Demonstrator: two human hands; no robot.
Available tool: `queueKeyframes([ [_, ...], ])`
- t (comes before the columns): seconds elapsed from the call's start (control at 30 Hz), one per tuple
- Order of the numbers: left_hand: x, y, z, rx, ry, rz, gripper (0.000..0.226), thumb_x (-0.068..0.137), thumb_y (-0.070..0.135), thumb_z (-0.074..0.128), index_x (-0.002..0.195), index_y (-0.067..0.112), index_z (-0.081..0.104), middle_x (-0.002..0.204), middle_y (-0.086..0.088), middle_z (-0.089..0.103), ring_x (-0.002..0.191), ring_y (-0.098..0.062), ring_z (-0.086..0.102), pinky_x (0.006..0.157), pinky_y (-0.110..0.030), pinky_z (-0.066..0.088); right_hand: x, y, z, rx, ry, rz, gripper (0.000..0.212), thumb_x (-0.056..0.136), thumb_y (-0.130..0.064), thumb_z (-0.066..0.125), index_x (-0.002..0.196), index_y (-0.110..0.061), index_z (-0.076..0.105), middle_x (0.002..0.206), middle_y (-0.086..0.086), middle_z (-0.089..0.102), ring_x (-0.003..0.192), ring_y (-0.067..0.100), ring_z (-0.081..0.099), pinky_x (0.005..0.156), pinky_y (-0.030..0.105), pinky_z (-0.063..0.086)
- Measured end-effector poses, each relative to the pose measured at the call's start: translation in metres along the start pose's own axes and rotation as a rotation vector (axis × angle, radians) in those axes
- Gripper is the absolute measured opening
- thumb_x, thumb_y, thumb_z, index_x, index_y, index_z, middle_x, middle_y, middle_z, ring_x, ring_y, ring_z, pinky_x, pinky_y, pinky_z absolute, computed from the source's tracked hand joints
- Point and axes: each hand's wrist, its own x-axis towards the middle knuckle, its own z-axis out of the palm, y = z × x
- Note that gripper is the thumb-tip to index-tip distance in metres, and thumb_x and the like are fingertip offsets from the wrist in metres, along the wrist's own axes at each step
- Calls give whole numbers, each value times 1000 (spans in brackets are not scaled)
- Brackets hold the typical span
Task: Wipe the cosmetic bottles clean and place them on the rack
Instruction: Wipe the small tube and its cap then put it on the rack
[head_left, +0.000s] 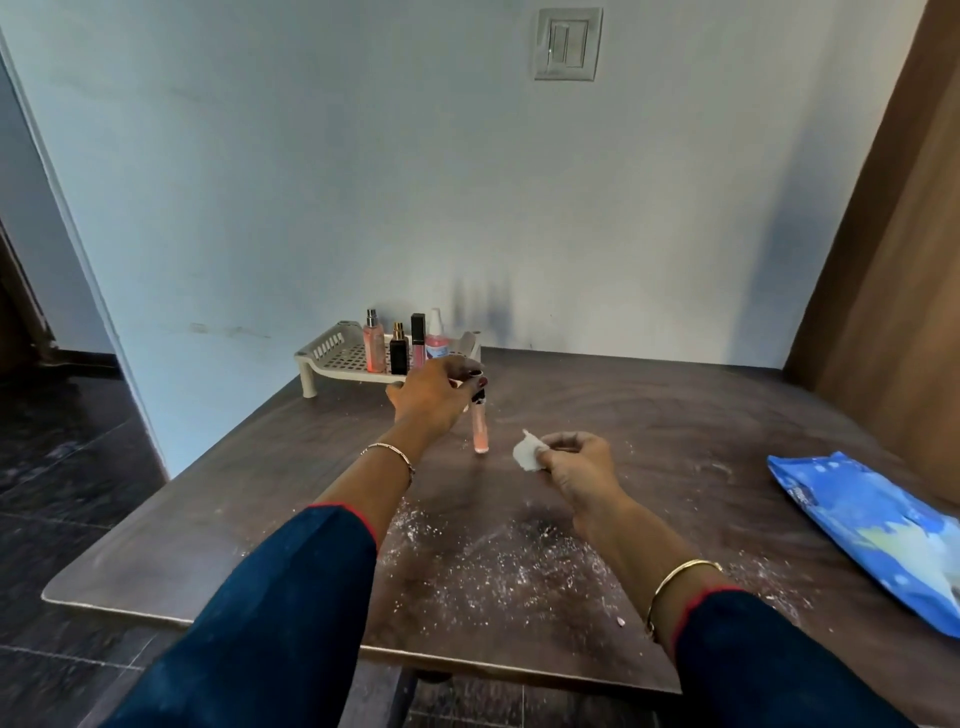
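Pink slim bottle (480, 431) pinched at cap in left grip (428, 395), axis upright, base near surface (675, 415); white wipe (527, 454) wadded in right grip (576, 462) just right of it (rack (332, 353) straight behind, left grip nearer).

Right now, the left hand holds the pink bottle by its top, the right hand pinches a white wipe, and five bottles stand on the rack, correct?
Not five: the head view shows four bottles on the rack. The left hand does hold the pink bottle by its top, and the right hand pinches the white wipe.
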Motion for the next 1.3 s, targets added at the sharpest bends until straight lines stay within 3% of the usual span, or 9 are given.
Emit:
queueKeyframes([
  [0.17, -30, 25, -8, -395, -81, 111, 17, 84, 30, 69, 100, 25, 71, 95, 5, 72, 88, -9, 65, 90, -31, 50, -17, -10, -30, -29, 111, -91, 9, 87, -11, 66, 83, -14, 58, 95, 12, 68, 85, 26, 66, 81, 45, 57],
  [0.27, -70, 51, -9, -491, -190, 169, 19, 84, 23, 69, 103, 23, 70, 92, 3, 70, 91, -14, 65, 91, -33, 52, -43, -15, -58, 12, 171, -143, 8, 88, -9, 65, 92, -11, 57, 95, 10, 65, 84, 22, 63, 73, 34, 55],
  [0.43, -133, 79, 1, -486, -328, 287, 25, 87, 15, 66, 111, 19, 60, 91, 11, 62, 86, -6, 62, 76, -12, 51, -89, -8, -111, 158, 288, -237, 20, 87, 0, 64, 106, -2, 57, 92, 9, 64, 75, 11, 61, 65, 17, 53],
  [0.63, -172, 86, 28, -385, -277, 358, 27, 83, 17, 69, 87, 41, 57, 88, 21, 67, 91, 2, 64, 97, -42, 48, -116, 18, -140, 257, 377, -239, 16, 88, 1, 61, 103, -5, 57, 92, 12, 66, 73, 12, 60, 66, 21, 50],
  [0.73, -183, 89, 31, -260, -222, 397, 19, 85, 25, 66, 86, 42, 56, 89, 25, 64, 87, 9, 58, 99, -30, 26, -123, 23, -139, 193, 351, -308, 18, 84, 3, 66, 89, -12, 57, 90, 16, 67, 75, 16, 62, 69, 28, 50],
  [0.87, -190, 91, 25, -173, -189, 452, 17, 93, 35, 55, 100, 24, 66, 104, 14, 69, 89, 0, 53, 78, 1, 14, -124, 16, -132, 81, 329, -426, 20, 77, 1, 73, 80, -14, 61, 83, 8, 69, 74, 12, 64, 67, 21, 49],
  [1.03, -184, 93, 25, -131, -145, 463, 55, 94, 57, 23, 83, 30, 70, 81, 24, 61, 96, -4, 53, 96, -32, 19, -125, 6, -120, 14, 295, -557, 10, 82, 0, 66, 86, -8, 66, 80, -3, 69, 71, -1, 64, 70, 14, 50],
  [1.17, -177, 92, 26, -55, -105, 547, 72, 91, 67, 16, 87, 25, 73, 103, 15, 69, 108, -5, 53, 92, -28, 17, -123, 19, -114, -49, 302, -618, 10, 80, 2, 67, 80, -7, 68, 74, -1, 70, 68, 2, 65, 69, 16, 52],
  [1.3, -171, 92, 24, -23, -144, 583, 50, 95, 53, 31, 94, 26, 73, 111, 16, 67, 114, -6, 50, 94, -30, 17, -125, 37, -119, -116, 254, -571, 12, 78, 5, 71, 70, -3, 68, 68, -3, 69, 64, -3, 63, 63, 6, 45],
])
